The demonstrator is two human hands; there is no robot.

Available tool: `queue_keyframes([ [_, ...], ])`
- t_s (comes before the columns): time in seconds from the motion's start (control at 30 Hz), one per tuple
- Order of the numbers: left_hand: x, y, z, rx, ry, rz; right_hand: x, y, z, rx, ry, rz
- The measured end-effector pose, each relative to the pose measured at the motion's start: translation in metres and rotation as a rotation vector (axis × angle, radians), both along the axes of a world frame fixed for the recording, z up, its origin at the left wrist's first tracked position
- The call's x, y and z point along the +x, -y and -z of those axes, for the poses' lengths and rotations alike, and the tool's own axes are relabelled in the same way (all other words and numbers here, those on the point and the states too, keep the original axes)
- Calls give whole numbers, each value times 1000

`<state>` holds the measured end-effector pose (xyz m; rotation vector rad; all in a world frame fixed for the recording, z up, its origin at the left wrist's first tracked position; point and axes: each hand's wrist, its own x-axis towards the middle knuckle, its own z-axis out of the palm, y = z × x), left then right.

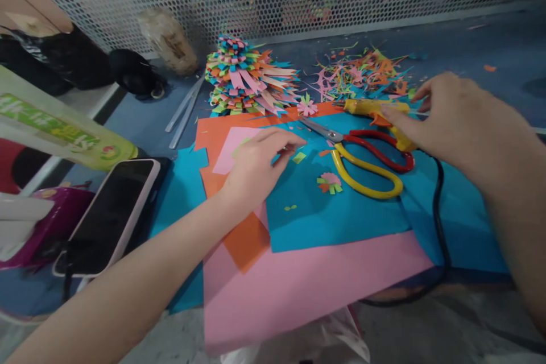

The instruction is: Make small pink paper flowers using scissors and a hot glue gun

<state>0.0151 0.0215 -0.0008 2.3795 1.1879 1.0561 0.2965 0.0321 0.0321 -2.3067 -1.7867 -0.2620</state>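
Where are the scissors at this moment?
In the head view, the scissors lie right of centre on the blue paper, beside the yellow glue gun near the right hand.

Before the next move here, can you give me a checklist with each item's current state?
1. Right hand at the glue gun: ok; the right hand has its thumb over the yellow glue gun. Firm grip: cannot tell.
2. Left hand away from the glue gun: ok; the left hand is apart from it, over the papers.
3. Scissors out of the way: not ok; the scissors lie between the hands, close by the glue gun.
4. Black cord off the paper: not ok; the black cord crosses blue paper.
5. Glue gun hot: cannot tell.
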Motion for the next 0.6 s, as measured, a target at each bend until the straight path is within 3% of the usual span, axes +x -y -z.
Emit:
queue_keyframes([
  [0.07, 0, 0, 0, -32, 26, -9, 5, -3, 5, -120, 44, -36],
  [0.2, 0, -1, -2, -65, 8, -18, 15, -6, 4, -129, 62, 33],
  [0.27, 0, -1, -3, -77, -15, -22, 17, -8, 2, -252, 38, 130],
  [0.37, 0, -1, -3, -70, -31, -22, 13, -11, 2, -417, 2, 115],
  [0.6, 3, 0, -2, -174, 122, -15, 4, -16, 9, -384, -21, 12],
])
